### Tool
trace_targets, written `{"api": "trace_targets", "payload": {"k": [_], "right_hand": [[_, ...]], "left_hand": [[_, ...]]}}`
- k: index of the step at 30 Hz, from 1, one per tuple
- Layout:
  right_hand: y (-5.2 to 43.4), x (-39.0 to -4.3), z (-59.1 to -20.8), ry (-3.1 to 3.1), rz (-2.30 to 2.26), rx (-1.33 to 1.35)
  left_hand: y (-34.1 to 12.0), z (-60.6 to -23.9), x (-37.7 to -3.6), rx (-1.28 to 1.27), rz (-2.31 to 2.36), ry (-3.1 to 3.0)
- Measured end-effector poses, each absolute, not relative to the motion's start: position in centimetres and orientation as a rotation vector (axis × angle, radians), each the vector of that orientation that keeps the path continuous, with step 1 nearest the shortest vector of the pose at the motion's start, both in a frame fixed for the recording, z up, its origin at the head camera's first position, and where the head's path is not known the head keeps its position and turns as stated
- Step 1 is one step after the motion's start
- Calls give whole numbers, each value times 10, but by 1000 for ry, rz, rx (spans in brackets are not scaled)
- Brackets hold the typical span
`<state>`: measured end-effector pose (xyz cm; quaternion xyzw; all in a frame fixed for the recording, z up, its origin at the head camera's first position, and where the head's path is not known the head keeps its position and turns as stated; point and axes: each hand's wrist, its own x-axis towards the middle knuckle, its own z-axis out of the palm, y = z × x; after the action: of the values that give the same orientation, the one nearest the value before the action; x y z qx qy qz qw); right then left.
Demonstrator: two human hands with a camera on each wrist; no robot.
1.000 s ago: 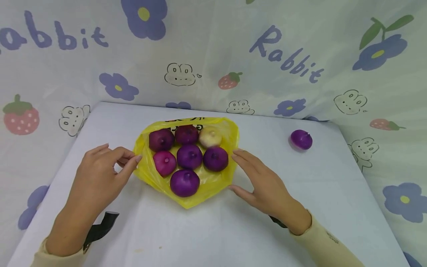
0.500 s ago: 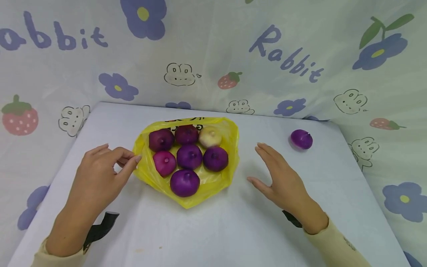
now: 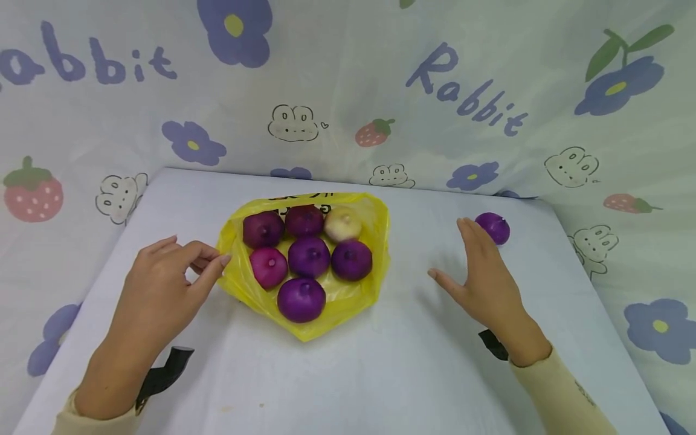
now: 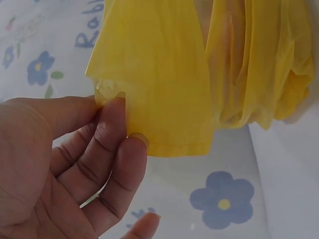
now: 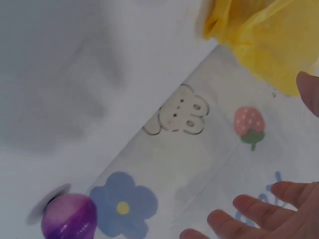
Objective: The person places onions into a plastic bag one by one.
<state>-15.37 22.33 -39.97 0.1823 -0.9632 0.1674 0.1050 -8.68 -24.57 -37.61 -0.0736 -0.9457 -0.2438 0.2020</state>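
A yellow plastic bag [image 3: 370, 211] lies open on the table, with several purple onions [image 3: 309, 256] and one pale onion [image 3: 343, 223] on it. My left hand [image 3: 179, 266] pinches the bag's left edge [image 4: 149, 124] between thumb and fingers. A lone purple onion [image 3: 493, 228] sits at the far right of the table, also low in the right wrist view [image 5: 69, 216]. My right hand [image 3: 475, 266] hovers open, fingers straight, its fingertips just left of that onion and apart from it.
The white table [image 3: 326, 374] ends on the right just beyond the lone onion. A cloth printed with flowers, strawberries and "Rabbit" [image 3: 467, 90] hangs behind and at both sides. Black wrist straps [image 3: 163, 371] show at both wrists.
My right hand has left the bag's right edge and moved right and away, up to the lone purple onion. The left hand and the bag have stayed put.
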Motion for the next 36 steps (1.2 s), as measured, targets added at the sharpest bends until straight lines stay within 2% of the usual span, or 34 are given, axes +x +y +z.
{"api": "trace_targets", "payload": {"k": [5,16,23,36], "right_hand": [[235,-164,-399,-2891,505,397],[259,-186,-398,-2918,491,300],[278,-204,-410,-3027,529,143],[326,-256,-426,-3164,625,-96]], "left_hand": [[-246,-377,-87,-222,-688,-2617],[-243,-374,-91,-205,-689,-2652],[-246,-377,-86,-177,-681,-2699],[-245,-379,-87,-155,-667,-2706]]}}
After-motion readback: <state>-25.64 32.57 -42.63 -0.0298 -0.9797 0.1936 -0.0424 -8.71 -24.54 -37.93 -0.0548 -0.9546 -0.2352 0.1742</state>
